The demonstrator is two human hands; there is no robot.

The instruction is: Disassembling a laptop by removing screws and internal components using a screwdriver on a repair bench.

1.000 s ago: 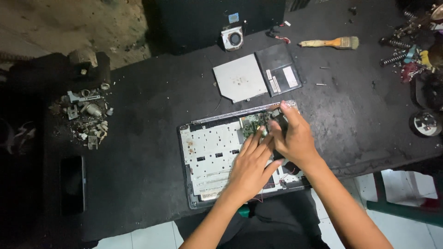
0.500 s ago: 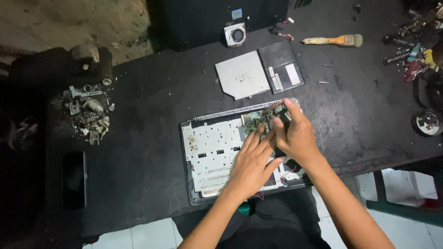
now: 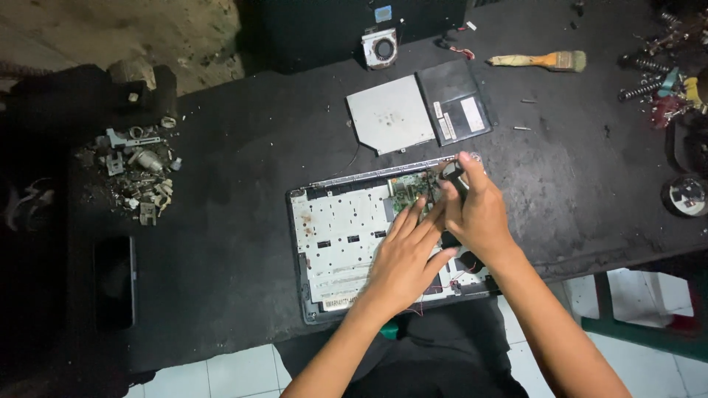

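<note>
On the dark worktop [image 3: 221, 243] lies an opened laptop base [image 3: 339, 236]; the left hand [image 3: 404, 259] rests flat, fingers spread, on it, the right hand [image 3: 476, 210] grips a dark tool [image 3: 451, 174] over the green circuit board [image 3: 409, 190]

The room is dim; light falls from above onto the middle of the black table [image 3: 221, 243], brightening the opened laptop base [image 3: 339, 236] and both forearms. The edges sink into near-black shadow, perhaps hiding detail. Focus is fairly sharp, with slight wide-angle bending toward the corners.
</note>
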